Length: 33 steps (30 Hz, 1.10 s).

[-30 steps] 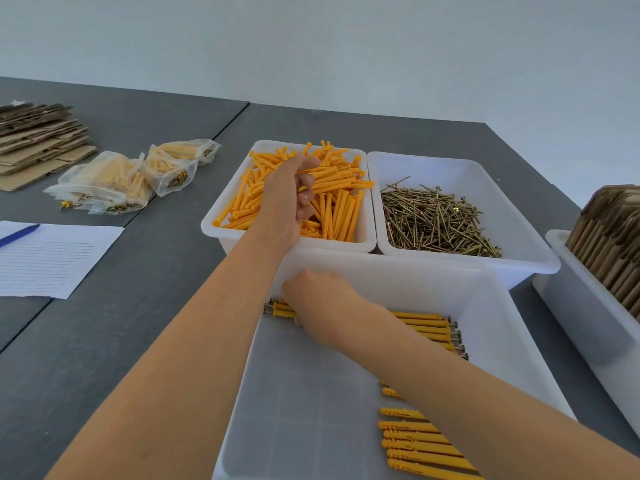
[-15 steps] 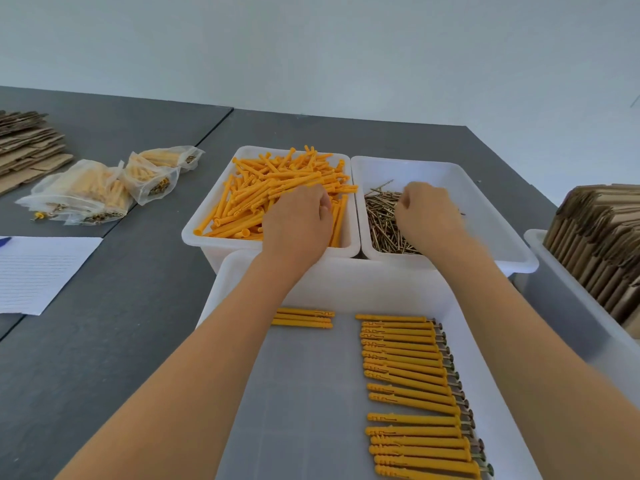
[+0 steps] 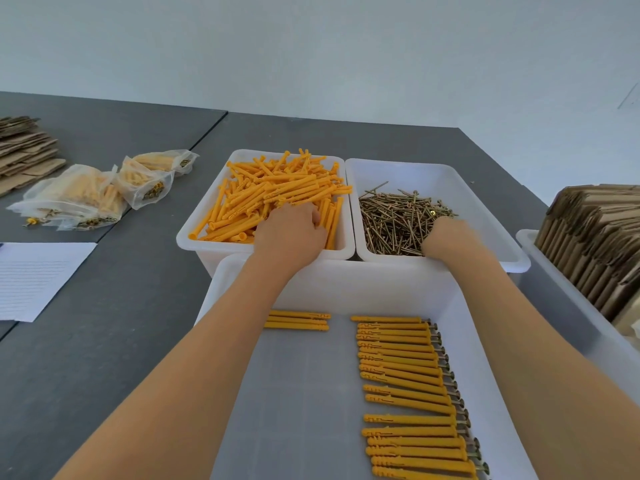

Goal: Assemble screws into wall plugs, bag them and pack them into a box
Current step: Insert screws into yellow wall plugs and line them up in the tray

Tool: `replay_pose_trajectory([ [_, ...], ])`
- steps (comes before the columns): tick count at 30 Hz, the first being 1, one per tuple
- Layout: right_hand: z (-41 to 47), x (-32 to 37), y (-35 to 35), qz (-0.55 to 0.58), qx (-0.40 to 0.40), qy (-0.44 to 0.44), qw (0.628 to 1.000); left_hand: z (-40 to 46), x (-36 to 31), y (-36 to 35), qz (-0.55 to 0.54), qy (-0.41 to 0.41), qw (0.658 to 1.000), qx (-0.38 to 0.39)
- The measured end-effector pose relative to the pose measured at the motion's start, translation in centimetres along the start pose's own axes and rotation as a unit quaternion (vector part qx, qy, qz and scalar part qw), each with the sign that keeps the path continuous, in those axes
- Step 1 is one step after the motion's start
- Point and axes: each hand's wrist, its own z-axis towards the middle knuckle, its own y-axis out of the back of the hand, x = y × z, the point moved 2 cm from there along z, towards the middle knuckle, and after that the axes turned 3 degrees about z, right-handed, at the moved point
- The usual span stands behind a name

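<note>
We see the left hand [image 3: 290, 230] buried among orange wall plugs [image 3: 277, 192] in their bin, right hand [image 3: 446, 233] in the screws [image 3: 398, 220] bin, both grips unreadable, fingers hidden.

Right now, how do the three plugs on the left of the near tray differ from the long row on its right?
The three plugs show no screw heads; the row has screw heads at its right ends. The three are few; the row is many. Both are orange and lie flat, side by side.
</note>
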Motion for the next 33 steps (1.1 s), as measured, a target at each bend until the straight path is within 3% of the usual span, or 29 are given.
replay_pose_trajectory([
  [4,0.1,-0.9,0.5,0.039,-0.063,0.010,0.997,0.3,-0.1,-0.2,0.027,0.018,0.999,0.014],
  [9,0.3,-1.9,0.5,0.036,0.003,-0.003,0.999,0.3,-0.2,-0.2,0.026,0.009,0.999,0.020],
  [12,0.4,-1.9,0.6,0.034,-0.004,-0.006,0.999,0.0,-0.2,0.0,-0.014,-0.004,1.000,0.010],
  [19,-0.3,-1.6,1.3,0.105,-0.130,0.011,0.986,-0.8,-0.3,0.2,-0.095,-0.044,0.980,-0.171],
  [27,-3.7,3.8,2.8,0.337,-0.249,0.218,0.881,-0.7,-0.5,0.0,-0.147,-0.096,0.966,-0.189],
  [31,-5.6,5.8,3.7,0.490,-0.269,0.226,0.798,-0.7,-0.5,0.0,-0.150,-0.100,0.966,-0.184],
  [33,-6.1,6.3,3.8,0.521,-0.265,0.226,0.779,-0.7,-0.5,0.0,-0.147,-0.102,0.968,-0.179],
])
